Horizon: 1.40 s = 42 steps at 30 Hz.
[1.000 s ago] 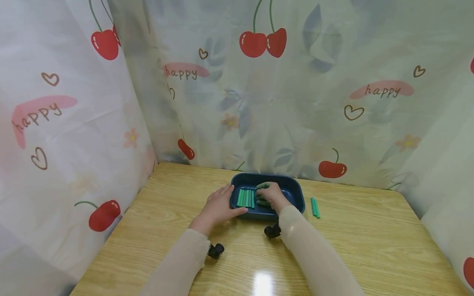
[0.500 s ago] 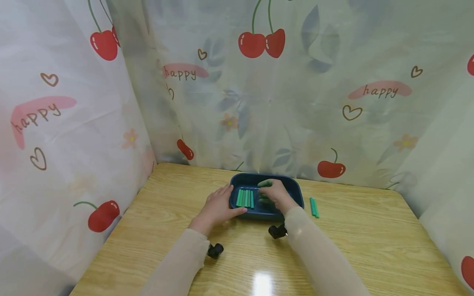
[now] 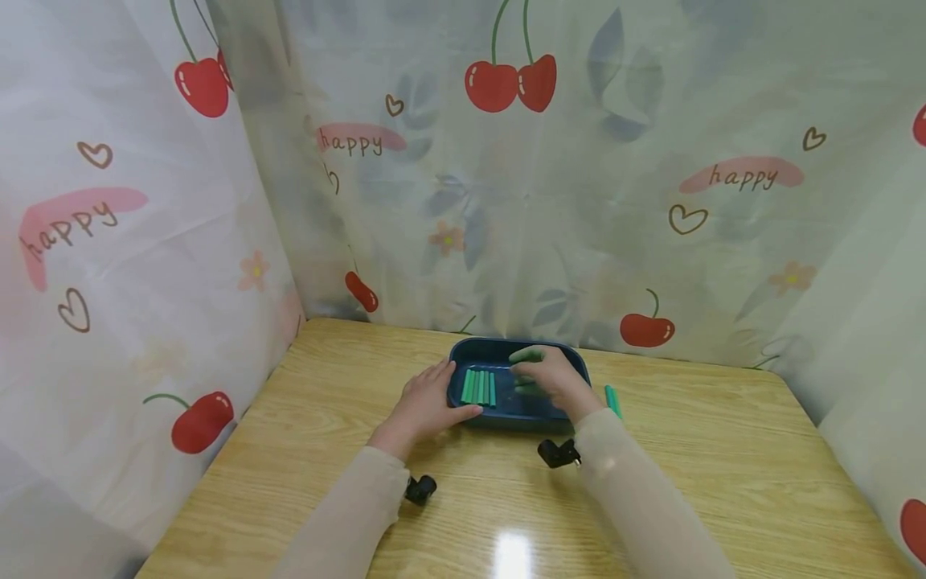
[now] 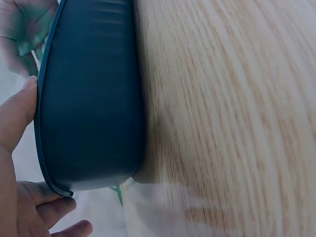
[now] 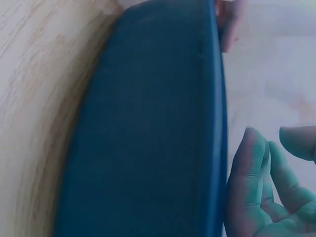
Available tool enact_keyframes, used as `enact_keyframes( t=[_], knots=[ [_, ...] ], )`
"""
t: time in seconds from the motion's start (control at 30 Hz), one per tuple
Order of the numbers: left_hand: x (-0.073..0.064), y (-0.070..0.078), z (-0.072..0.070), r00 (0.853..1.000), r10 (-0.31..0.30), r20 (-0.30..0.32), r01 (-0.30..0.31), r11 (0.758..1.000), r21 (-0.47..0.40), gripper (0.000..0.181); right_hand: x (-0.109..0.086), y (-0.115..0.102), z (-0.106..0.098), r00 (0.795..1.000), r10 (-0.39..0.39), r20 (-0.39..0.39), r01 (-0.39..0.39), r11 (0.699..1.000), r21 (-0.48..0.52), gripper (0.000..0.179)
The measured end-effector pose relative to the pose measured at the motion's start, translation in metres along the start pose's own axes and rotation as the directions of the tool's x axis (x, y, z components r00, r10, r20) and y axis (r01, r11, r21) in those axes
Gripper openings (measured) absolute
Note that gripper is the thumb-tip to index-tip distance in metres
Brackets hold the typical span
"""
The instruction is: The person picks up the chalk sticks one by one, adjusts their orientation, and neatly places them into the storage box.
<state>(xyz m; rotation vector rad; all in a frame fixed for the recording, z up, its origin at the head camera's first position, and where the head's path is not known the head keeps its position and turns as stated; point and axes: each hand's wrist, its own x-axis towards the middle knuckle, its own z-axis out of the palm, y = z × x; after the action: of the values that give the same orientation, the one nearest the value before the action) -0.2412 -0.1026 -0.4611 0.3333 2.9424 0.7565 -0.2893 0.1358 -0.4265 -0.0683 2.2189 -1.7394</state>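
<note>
A dark blue rectangular plastic tray point(image 3: 517, 420) stands on the wooden table near the back curtain. Inside its left end, several green sticks point(image 3: 479, 388) lie side by side in a row. My left hand point(image 3: 427, 402) holds the tray's left end, thumb at the front rim and fingers round the end, as the left wrist view also shows. Over the tray's right half is my right hand point(image 3: 555, 376), fingers apart and nothing seen between them; the right wrist view shows its fingers point(image 5: 249, 163) beyond the rim. Green sticks point(image 3: 612, 398) on the table right of the tray are partly hidden by that hand.
The wooden table point(image 3: 723, 450) extends to both sides of the tray. A patterned curtain point(image 3: 528, 241) hangs close behind it and down both sides. Black wrist-camera parts point(image 3: 559, 453) stick out beneath the right wrist.
My right hand has moved to the right and slightly up, away from the row of sticks, now partly covering the sticks outside. The left hand and the tray have stayed put.
</note>
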Motion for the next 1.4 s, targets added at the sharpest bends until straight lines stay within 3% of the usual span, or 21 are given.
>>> enact_keyframes(
  t=[0.3, 0.7, 1.03, 1.4],
  knots=[
    [0.004, -0.002, 0.004, 1.0, -0.002, -0.006, 0.002, 1.0, -0.001, 0.102, -0.017, -0.008, -0.016, 0.999, -0.039, 0.036, 0.039, 0.999, -0.002, 0.034],
    [0.001, 0.0, 0.003, 1.0, -0.006, -0.01, 0.006, 1.0, -0.003, 0.102, -0.036, -0.002, -0.044, 0.999, -0.041, 0.034, 0.042, 0.999, -0.03, 0.037],
    [0.004, -0.001, 0.005, 1.0, -0.001, -0.016, 0.002, 1.0, 0.019, 0.103, -0.052, 0.007, -0.068, 0.998, -0.038, -0.043, 0.038, 0.999, -0.016, 0.034],
    [0.002, -0.001, 0.004, 1.0, -0.001, -0.008, 0.002, 1.0, 0.031, 0.104, -0.062, 0.02, -0.089, 0.988, -0.037, -0.15, 0.027, 0.997, -0.066, 0.047]
  ],
)
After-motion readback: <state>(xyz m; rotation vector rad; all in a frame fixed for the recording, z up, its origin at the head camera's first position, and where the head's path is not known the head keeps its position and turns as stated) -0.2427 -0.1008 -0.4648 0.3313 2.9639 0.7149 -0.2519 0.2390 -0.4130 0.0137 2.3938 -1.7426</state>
